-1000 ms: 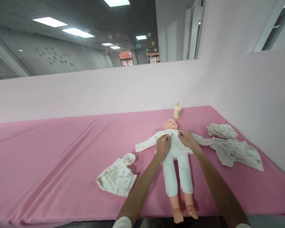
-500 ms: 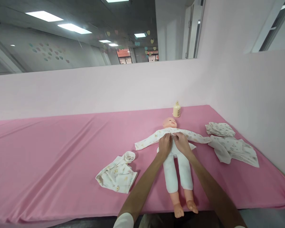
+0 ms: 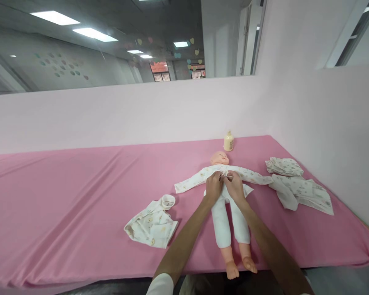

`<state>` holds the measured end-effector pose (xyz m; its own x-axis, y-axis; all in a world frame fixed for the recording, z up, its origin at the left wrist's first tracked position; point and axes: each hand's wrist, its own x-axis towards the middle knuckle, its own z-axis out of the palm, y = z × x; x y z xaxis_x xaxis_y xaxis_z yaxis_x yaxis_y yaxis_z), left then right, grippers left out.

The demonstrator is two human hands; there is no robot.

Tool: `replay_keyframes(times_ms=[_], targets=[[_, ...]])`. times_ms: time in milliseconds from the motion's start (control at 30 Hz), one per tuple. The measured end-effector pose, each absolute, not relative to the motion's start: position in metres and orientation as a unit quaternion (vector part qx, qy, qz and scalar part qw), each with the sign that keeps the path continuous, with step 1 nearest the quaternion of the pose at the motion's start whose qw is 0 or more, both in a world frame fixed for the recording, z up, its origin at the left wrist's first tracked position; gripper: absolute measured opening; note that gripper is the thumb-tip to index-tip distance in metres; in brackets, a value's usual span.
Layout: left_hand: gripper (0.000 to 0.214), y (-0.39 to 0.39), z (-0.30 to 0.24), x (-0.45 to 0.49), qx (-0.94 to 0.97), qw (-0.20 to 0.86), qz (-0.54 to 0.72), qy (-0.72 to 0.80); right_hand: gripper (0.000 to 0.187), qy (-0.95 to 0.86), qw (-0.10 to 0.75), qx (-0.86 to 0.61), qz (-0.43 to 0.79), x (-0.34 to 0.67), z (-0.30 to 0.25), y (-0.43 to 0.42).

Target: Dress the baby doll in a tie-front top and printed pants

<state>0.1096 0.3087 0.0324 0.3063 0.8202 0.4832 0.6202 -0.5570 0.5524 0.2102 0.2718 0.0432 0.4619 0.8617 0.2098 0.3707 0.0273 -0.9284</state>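
A baby doll lies on its back on the pink table, head toward the wall, bare feet at the near edge. It wears a white printed shirt with sleeves spread sideways, and white legs. My left hand and my right hand meet over the doll's chest, fingers pinched on the shirt's front edges. What sits between the fingertips is too small to make out.
A crumpled printed garment lies left of the doll. More folded printed clothes lie at the right, by the pink wall. A small cream bottle stands behind the doll's head. The table's near edge runs below the doll's feet.
My hands moved from apart on the open shirt flaps to together at the chest's middle, drawing the shirt front closed. The right sleeve now lies out flat.
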Motion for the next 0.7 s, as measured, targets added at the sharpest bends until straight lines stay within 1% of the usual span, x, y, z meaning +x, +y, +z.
replay_keyframes(times_ms=[67, 167, 333, 500, 700], targets=[[0.014, 0.309, 0.032, 0.11, 0.799, 0.123, 0.372, 0.456, 0.036, -0.476, 0.511, -0.678, 0.23, 0.214, 0.044, 0.274], [0.015, 0.309, 0.031, 0.111, 0.803, 0.111, 0.36, 0.461, 0.029, -0.505, 0.468, -0.697, 0.201, 0.217, 0.045, 0.277], [0.018, 0.31, 0.03, 0.112, 0.8, 0.094, 0.346, 0.482, 0.013, -0.528, 0.446, -0.704, 0.164, 0.216, 0.043, 0.276], [0.02, 0.31, 0.029, 0.113, 0.797, 0.084, 0.338, 0.493, 0.018, -0.527, 0.466, -0.694, 0.152, 0.221, 0.043, 0.277], [0.019, 0.31, 0.028, 0.113, 0.802, 0.076, 0.335, 0.489, 0.028, -0.51, 0.509, -0.667, 0.189, 0.222, 0.043, 0.275]])
